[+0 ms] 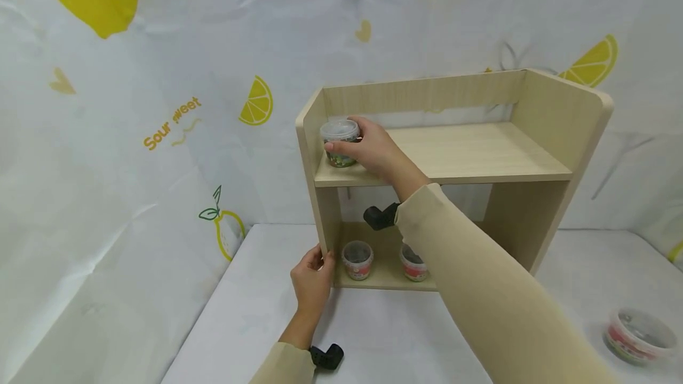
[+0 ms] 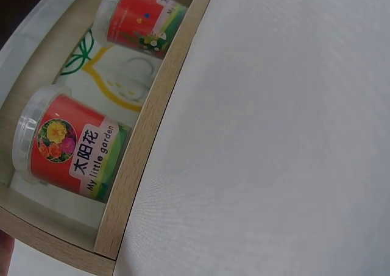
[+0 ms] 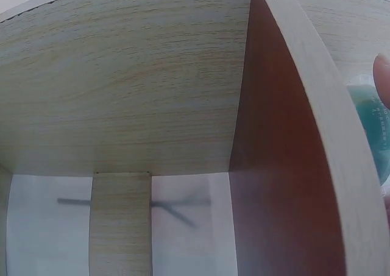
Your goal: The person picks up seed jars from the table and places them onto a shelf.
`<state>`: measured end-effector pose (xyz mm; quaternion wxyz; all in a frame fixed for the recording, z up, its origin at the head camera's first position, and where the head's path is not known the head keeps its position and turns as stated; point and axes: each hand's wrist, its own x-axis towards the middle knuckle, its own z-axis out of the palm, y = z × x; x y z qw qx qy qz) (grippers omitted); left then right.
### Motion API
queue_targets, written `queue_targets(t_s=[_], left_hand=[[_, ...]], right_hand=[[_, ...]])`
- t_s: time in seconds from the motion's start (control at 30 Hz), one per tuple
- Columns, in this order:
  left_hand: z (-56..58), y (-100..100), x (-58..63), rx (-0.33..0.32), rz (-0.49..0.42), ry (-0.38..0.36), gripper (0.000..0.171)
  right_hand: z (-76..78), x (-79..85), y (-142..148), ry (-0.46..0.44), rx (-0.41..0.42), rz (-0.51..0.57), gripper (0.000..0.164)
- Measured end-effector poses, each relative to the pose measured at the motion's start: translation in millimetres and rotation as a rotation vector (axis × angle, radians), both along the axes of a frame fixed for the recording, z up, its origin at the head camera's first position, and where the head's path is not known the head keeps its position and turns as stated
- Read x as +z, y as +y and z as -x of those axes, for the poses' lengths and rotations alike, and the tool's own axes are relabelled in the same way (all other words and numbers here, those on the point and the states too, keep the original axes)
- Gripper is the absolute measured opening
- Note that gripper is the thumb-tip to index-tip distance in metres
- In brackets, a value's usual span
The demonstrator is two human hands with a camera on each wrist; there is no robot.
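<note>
My right hand grips a small clear-lidded plastic tub with a green printed lower part, at the left end of the upper board of a light wooden shelf. In the right wrist view, only a fingertip and part of the tub show at the right edge. Low on the shelf's left side panel, my left hand pinches its front edge. Just inside the panel, on the bottom board, stands a red-labelled tub, its "My little garden" print readable in the left wrist view. A similar tub stands to its right, partly behind my right sleeve.
Another red-labelled tub stands on the white-covered table at the far right. Behind the shelf hangs a white sheet with lemon prints. The shelf's right side panel rises above the upper board.
</note>
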<state>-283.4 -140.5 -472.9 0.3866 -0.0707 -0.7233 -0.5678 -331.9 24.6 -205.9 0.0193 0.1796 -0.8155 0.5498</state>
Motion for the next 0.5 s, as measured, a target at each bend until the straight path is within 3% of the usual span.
queue_targets(t_s=[0.27, 0.5], left_hand=[[1.6, -0.8, -3.3, -0.009, -0.001, 0.011, 0.023], [2.4, -0.4, -2.5, 0.016, 0.008, 0.017, 0.023]], right_hand=[[0.7, -1.4, -1.0, -0.009, -0.015, -0.008, 0.083], [-3.7, 0.2, 0.5, -0.002, -0.039, -0.044, 0.102]])
